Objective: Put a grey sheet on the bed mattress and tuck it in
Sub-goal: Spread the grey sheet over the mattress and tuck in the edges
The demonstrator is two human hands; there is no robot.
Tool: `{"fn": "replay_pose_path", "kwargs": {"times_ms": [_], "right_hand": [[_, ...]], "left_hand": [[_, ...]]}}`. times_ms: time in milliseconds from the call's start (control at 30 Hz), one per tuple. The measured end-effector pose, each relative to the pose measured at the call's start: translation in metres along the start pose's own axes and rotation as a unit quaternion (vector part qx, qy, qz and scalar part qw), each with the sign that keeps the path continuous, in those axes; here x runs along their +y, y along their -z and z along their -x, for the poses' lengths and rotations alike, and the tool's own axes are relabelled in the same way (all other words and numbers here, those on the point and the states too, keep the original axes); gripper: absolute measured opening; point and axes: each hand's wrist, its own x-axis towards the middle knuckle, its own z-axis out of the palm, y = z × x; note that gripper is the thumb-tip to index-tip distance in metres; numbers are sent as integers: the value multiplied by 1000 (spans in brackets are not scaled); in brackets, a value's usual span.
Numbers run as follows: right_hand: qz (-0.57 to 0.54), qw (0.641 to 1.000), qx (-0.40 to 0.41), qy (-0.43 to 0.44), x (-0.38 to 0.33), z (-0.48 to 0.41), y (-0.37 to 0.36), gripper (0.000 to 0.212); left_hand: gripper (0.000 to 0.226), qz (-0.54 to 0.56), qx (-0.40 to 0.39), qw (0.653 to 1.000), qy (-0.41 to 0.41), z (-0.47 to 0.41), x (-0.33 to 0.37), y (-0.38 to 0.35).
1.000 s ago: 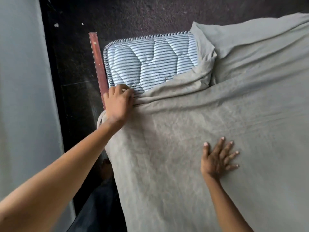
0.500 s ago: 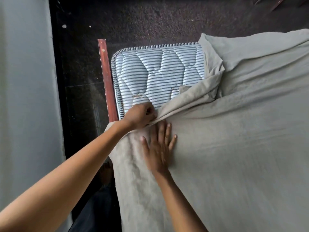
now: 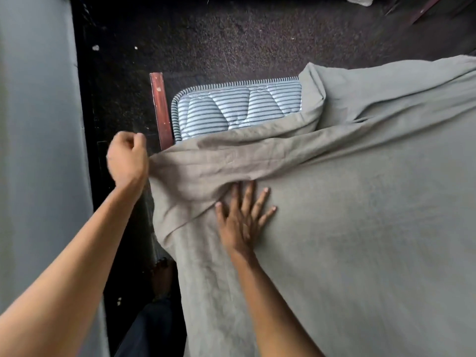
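Note:
The grey sheet (image 3: 360,215) covers most of the mattress (image 3: 231,109), whose blue-and-white striped far-left corner stays bare. A thick fold of the sheet runs across just below that corner. My left hand (image 3: 127,158) is out past the mattress's left side, over the dark floor, with its fingers curled round the sheet's edge, which stretches taut from it. My right hand (image 3: 242,217) lies flat with spread fingers on the sheet, just under the fold.
A reddish wooden bed rail (image 3: 161,109) runs along the mattress's left side. A pale wall (image 3: 38,150) stands close on the left, with a narrow strip of dark floor (image 3: 231,34) between. My bare foot (image 3: 162,279) stands in that strip.
My left hand has pulled the sheet's edge leftward off the mattress, past the rail. My right hand came from the middle of the sheet to press just below the fold. Less striped mattress shows.

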Motion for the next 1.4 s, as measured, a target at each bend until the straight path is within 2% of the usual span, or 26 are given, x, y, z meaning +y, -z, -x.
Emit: {"fn": "replay_pose_path", "kwargs": {"times_ms": [67, 133, 233, 300, 367, 433, 500, 533, 567, 600, 633, 667, 700, 767, 833, 867, 900, 933, 967, 1000, 1033, 1100, 1167, 1267, 1333, 1400], "right_hand": [[-14, 1000, -1, 20, -39, 8, -1, 65], [-24, 998, -21, 45, -66, 19, 0, 65], [-23, 993, -44, 103, -61, 27, 9, 64], [-29, 994, -40, 98, -32, 27, 16, 62], [-46, 998, -38, 22, 1, 23, 26, 67], [-55, 996, -46, -55, 31, 18, 34, 78], [-45, 992, -76, -95, 52, 8, 38, 85], [-36, 989, -95, -104, 58, 3, 38, 86], [-23, 988, -111, -109, 62, -2, 38, 84], [-7, 986, -123, -111, 63, -6, 37, 79], [5, 985, -133, -114, 63, -9, 34, 73], [9, 983, -138, -118, 61, -11, 31, 67], [8, 983, -138, -124, 58, -12, 29, 63], [6, 983, -128, -134, 52, -14, 28, 65], [11, 984, -117, -131, 46, -17, 28, 69], [15, 986, -111, -122, 43, -19, 28, 72], [18, 988, -108, -109, 40, -22, 28, 75], [18, 989, -108, -99, 35, -27, 27, 78], [15, 989, -110, -93, 30, -31, 26, 80], [10, 990, -112, -90, 24, -36, 25, 82], [3, 990, -110, -86, 17, -41, 25, 82], [-11, 992, -107, -70, 0, -50, 25, 80], [-23, 992, -114, -39, -20, -58, 26, 78], [-46, 991, -122, -4, -52, -65, 25, 79], [-59, 993, -104, 13, -62, -65, 24, 78], [-61, 993, -87, 45, -63, -61, 24, 74]], "left_hand": [[27, -20, -59, 992, -111, -4, 4, -10], [32, -93, -134, 951, -264, 2, 14, -22], [48, -173, -196, 890, -372, 16, 30, -45], [55, -227, -243, 860, -387, 27, 44, -52], [61, -301, -278, 827, -384, 33, 52, -58], [47, -346, -322, 798, -372, 34, 55, -60], [37, -305, -368, 802, -359, 34, 53, -60], [44, -252, -389, 809, -361, 33, 50, -61], [51, -192, -420, 816, -347, 34, 52, -58], [46, -107, -457, 827, -310, 36, 56, -54], [29, -24, -500, 832, -239, 39, 62, -52], [12, 49, -556, 818, -139, 40, 68, -48], [12, 116, -600, 791, -30, 40, 75, -44], [11, 214, -669, 696, 150, 37, 82, -36], [30, 269, -662, 675, 184, 30, 83, -37], [30, 268, -626, 711, 173, 26, 85, -37], [28, 246, -575, 768, 139, 22, 87, -36], [29, 198, -515, 832, 55, 14, 88, -35], [33, 128, -457, 878, -57, 3, 88, -36], [38, 40, -409, 894, -181, -8, 86, -37], [40, -45, -355, 890, -282, -19, 82, -36], [37, -137, -258, 871, -396, -37, 77, -31], [41, -153, -227, 858, -435, -51, 75, -27], [50, -121, -196, 868, -439, -62, 76, -24], [58, -77, -145, 900, -404, -69, 82, -19], [60, -17, -86, 949, -302, -85, 83, -10]]}}
